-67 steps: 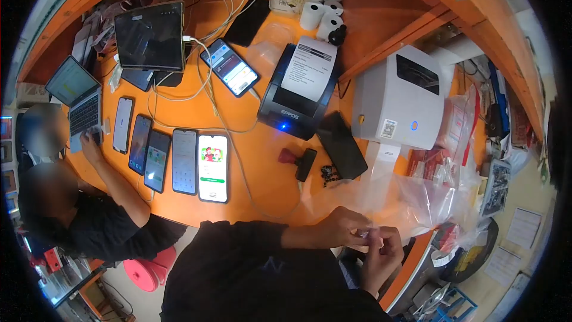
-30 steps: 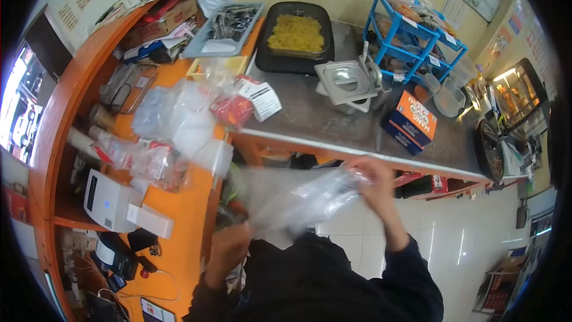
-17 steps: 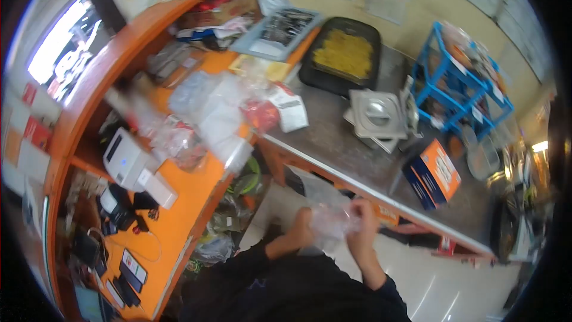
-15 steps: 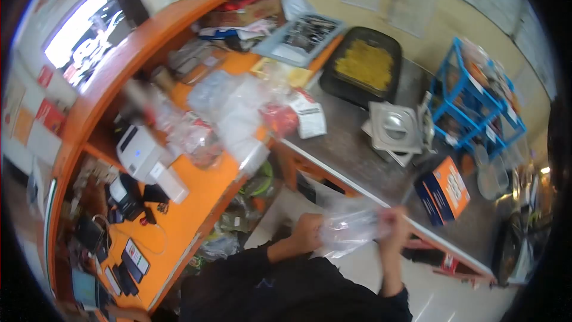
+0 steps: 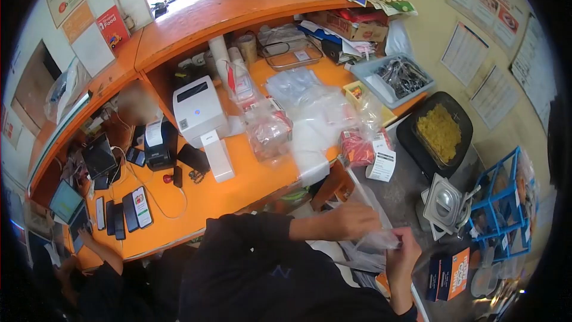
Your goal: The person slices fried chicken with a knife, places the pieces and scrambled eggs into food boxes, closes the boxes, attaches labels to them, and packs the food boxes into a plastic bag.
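A clear plastic bag (image 5: 381, 239) is stretched between my two hands in front of my chest. My left hand (image 5: 350, 222) is closed, its fingers curled over the bag's left part. At the bag's right edge, my right hand (image 5: 404, 251) pinches the film between thumb and fingers. Part of the bag hangs below and behind the hands, and I cannot make out anything inside it. Beyond the hands, a red package in clear plastic (image 5: 357, 146) lies at the counter corner, with a white printed slip (image 5: 381, 162) on it.
The orange counter (image 5: 262, 182) holds a white label printer (image 5: 199, 110), more plastic bags (image 5: 313, 131) and several phones (image 5: 141, 206). A co-worker's hand (image 5: 86, 240) is at the left. Rightward stand a black tray of yellow food (image 5: 411, 137), metal lidded containers (image 5: 444, 203) and a blue rack (image 5: 497, 203).
My view has turned, bringing more of the orange counter into sight. Both hands still grip the bag, but they are closer together, the left higher than the right.
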The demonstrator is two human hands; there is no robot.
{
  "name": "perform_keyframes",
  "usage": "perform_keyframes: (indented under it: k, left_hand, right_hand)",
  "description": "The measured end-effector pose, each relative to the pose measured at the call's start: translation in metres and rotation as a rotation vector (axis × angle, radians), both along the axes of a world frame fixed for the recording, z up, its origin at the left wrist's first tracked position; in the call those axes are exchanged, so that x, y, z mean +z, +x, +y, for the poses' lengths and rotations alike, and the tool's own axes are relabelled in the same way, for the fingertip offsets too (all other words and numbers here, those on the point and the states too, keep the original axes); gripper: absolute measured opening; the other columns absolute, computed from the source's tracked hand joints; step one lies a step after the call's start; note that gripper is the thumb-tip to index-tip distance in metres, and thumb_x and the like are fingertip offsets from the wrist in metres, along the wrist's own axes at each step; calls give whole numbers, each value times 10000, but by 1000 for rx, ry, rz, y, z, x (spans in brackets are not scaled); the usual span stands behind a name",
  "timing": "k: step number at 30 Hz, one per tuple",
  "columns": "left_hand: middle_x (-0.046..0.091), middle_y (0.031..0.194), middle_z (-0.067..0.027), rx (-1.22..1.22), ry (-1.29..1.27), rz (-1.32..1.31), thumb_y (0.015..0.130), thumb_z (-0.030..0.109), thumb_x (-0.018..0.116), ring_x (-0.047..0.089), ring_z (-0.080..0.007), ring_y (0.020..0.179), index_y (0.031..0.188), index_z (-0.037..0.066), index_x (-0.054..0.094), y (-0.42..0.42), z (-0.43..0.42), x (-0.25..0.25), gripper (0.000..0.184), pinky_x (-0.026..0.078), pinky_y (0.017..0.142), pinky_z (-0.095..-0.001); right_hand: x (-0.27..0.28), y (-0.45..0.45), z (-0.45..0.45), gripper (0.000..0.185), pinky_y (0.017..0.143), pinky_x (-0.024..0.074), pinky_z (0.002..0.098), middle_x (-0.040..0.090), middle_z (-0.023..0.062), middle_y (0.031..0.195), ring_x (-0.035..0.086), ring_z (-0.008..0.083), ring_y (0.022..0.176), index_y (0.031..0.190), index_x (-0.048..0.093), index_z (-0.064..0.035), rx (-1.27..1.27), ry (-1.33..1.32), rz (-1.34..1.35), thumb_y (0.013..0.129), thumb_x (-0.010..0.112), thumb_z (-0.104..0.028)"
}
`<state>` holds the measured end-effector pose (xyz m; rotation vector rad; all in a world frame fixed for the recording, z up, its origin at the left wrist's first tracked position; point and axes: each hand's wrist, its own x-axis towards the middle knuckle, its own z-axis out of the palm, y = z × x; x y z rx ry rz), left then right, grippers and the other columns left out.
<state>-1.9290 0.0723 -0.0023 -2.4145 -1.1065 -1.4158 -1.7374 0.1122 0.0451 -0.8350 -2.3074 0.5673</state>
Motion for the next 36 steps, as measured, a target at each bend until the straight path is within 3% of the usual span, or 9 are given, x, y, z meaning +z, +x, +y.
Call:
perform_keyframes:
  k: [6, 10, 15, 17, 25, 26, 30, 33, 36]
  left_hand:
    - [558, 720, -46, 74, 159, -115, 664, 135, 679, 565, -200, 649, 854, 96, 579, -71, -2, 44, 217, 429, 563, -315]
    - [548, 689, -52, -209, 39, -270, 652, 121, 680, 555, -228, 604, 862, 105, 581, -48, -9, 48, 233, 410, 517, -322]
    - [582, 722, -47, -285, -158, -144, 689, 54, 669, 561, -234, 607, 972, 72, 610, -62, -7, 49, 289, 438, 545, -350]
    - [548, 668, -47, -231, -327, 28, 695, 35, 658, 540, -227, 579, 996, 85, 604, -64, -12, 56, 310, 424, 528, -360]
    - [475, 577, -84, 18, -230, -329, 614, -77, 566, 531, -210, 532, 1079, 131, 636, -85, 2, 66, 514, 431, 526, -338]
    - [651, 777, -85, 11, -227, -615, 710, 3, 621, 608, -172, 630, 990, 43, 671, -90, 3, 72, 287, 476, 616, -287]
    - [634, 821, -134, 316, 259, -400, 689, -55, 588, 603, -229, 718, 1074, 44, 631, -99, 4, 56, 400, 480, 652, -307]
    - [625, 879, -112, -392, -289, -1481, 754, 31, 639, 580, -223, 829, 1066, 22, 626, -79, 24, 88, 313, 455, 725, -287]
    - [619, 917, -106, -563, -853, -1670, 775, 85, 666, 562, -209, 889, 1046, 11, 625, -45, 28, 73, 285, 439, 755, -273]
  right_hand:
    - [47, -18, 3, 395, 489, 443, 341, 572, 136, 624, 562, 347, 552, 812, 510, -28, 388, 32, -348, 668, 771, -288]
    - [67, -20, 7, 235, 477, 407, 255, 525, 78, 546, 515, 157, 466, 795, 539, -46, 187, -33, -65, 688, 746, -66]
    - [68, -3, 57, 157, 575, 431, 257, 594, 87, 703, 569, 156, 654, 853, 564, -31, -164, -96, -14, 762, 672, -101]
    - [62, 2, 53, 199, 620, 447, 278, 609, 89, 782, 581, 175, 704, 956, 548, -24, 34, 290, -175, 795, 626, -112]
    - [86, 24, 117, 116, 629, 421, 263, 544, 56, 811, 522, 136, 719, 978, 475, -38, -379, 390, 187, 893, 521, -102]
    - [72, 21, 129, 127, 581, 396, 233, 539, 34, 769, 503, 115, 656, 991, 467, -39, -296, 544, 259, 891, 526, -89]
    - [108, -13, 101, 180, 531, 341, 190, 522, 4, 685, 415, 49, 559, 1028, 504, -21, -405, 452, 445, 860, 500, 43]
    - [113, -33, 58, 206, 641, 377, 220, 552, 98, 908, 487, 134, 687, 946, 540, 21, -337, 478, 674, 808, 600, -121]
    - [73, -42, 64, 235, 758, 410, 313, 586, 127, 927, 532, 231, 824, 846, 598, -1, -273, 183, 541, 714, 685, -175]
